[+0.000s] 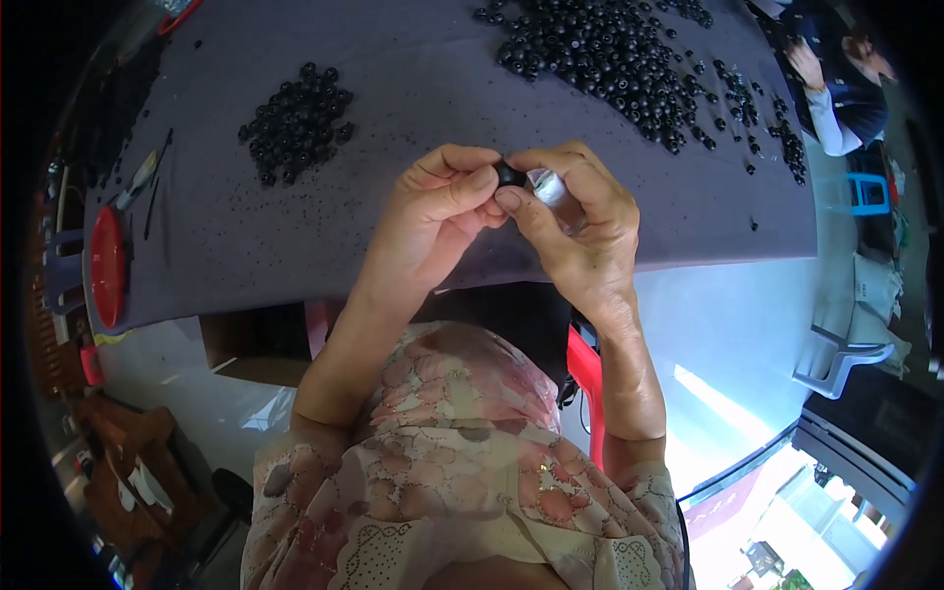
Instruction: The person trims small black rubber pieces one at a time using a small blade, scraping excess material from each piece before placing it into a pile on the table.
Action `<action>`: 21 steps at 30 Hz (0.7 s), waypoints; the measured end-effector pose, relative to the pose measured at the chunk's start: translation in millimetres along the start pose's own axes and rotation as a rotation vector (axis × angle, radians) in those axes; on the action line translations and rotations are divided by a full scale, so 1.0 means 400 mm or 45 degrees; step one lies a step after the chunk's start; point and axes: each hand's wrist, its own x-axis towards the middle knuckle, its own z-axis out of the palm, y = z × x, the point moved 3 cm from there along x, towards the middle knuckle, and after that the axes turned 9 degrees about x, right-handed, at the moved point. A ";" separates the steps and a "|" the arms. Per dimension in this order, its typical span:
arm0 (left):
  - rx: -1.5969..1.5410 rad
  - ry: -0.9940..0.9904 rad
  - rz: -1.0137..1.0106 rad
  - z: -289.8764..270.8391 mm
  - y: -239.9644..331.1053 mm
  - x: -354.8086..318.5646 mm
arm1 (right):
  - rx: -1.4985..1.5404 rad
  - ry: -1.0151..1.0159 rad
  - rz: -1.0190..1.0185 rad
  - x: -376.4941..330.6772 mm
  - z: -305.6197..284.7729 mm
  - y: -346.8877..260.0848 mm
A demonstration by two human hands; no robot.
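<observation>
Just over the table's near part, both my hands meet around a shiny black bead (508, 176). My left hand (442, 197) pinches it between thumb and fingertips. My right hand (582, 211) is closed as well, its thumb and forefinger tips against the bead's other side. Tucked in the right palm is a small clear, shiny object (554, 194), whitish at one end; fingers cover part of it, so its kind is unclear. A small pile of black beads (298, 126) lies beyond my left hand. Past my right hand spreads a much larger heap of black beads (600, 59).
A dark grey cloth (393, 88) with black specks covers the table. At its left edge are a red plate (106, 265) and a brush (145, 175). Another person's hand (806, 65) shows at the far right, near a blue stool (869, 194). An open box (258, 344) stands below the table edge.
</observation>
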 end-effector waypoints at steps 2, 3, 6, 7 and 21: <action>-0.009 -0.051 -0.013 0.006 -0.002 -0.002 | -0.068 -0.006 -0.069 -0.005 0.002 -0.005; -0.012 -0.046 -0.012 0.009 -0.002 -0.004 | -0.141 -0.006 -0.143 -0.007 0.001 -0.009; -0.069 -0.105 -0.036 0.020 -0.009 -0.011 | -0.228 0.042 -0.443 -0.021 -0.004 -0.002; -0.053 -0.095 -0.044 0.022 -0.013 -0.012 | -0.228 0.040 -0.440 -0.023 -0.007 0.001; 0.014 -0.058 -0.068 0.039 -0.041 -0.037 | -0.192 0.183 -0.106 -0.078 -0.034 -0.020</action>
